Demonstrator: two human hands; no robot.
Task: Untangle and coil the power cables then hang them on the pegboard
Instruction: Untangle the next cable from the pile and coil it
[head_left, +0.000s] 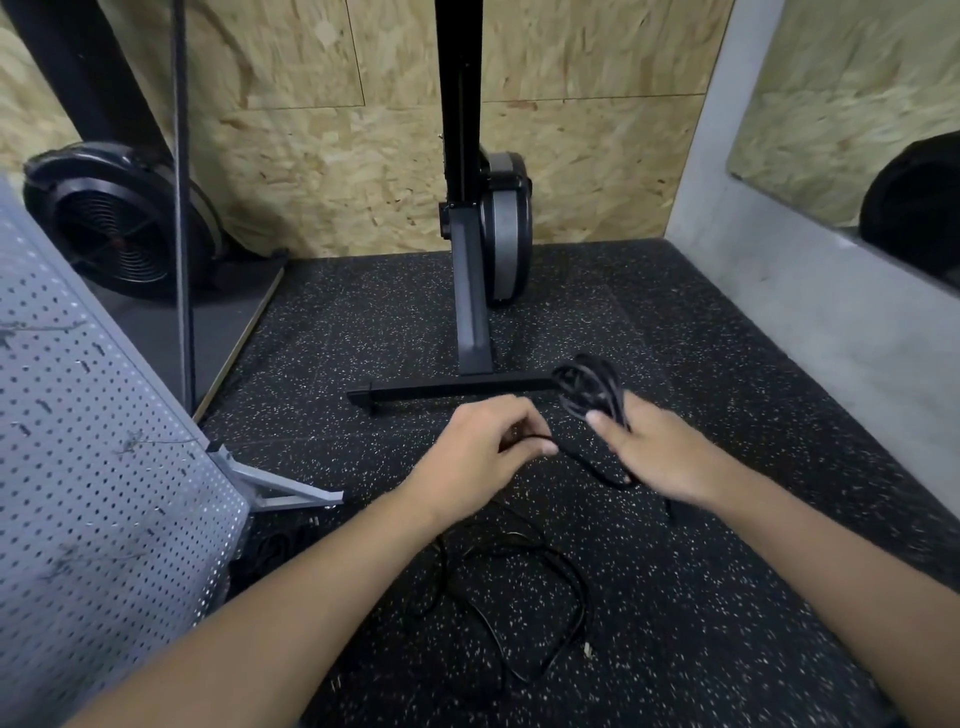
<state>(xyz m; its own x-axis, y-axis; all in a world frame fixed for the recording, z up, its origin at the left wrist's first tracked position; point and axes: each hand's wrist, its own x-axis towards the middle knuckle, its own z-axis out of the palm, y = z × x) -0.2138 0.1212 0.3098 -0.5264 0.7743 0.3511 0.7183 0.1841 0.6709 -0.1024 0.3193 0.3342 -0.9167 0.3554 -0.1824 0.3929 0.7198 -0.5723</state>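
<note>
Pegboard (104, 441), grey and perforated, fills the far left. It stands tilted on a grey metal foot (280, 488) that splays out over the speckled rubber floor (727, 623). Behind it a black fan wheel (114, 228) sits against the chipboard wall (337, 171). At the pegboard's lower edge a dark heap of black cable (275, 551) lies in shadow, too dim to make out well. Just right of that, the person's left hand (483, 457) hovers above the floor with its fingers curled in, pinching a thin black strand between thumb and fingertips. Below both forearms a loose power cable (519, 597) sprawls on the rubber in open loops, its pale plug tip (587, 648) lying at the right side of the loops. Farther back, in the middle, a rowing machine (483, 234) stands on end against the wall, its crossbar foot (452, 389) flat on the floor just beyond the hands. The pinched strand sags in a short arc across to the right hand (660, 457), which is a little blurred. That hand grips a coil (587, 387) of black cable, the loops sticking up and away from the thumb and held off the floor in front of the crossbar's right end. Along the right edge runs a grey concrete ledge (831, 312).
</note>
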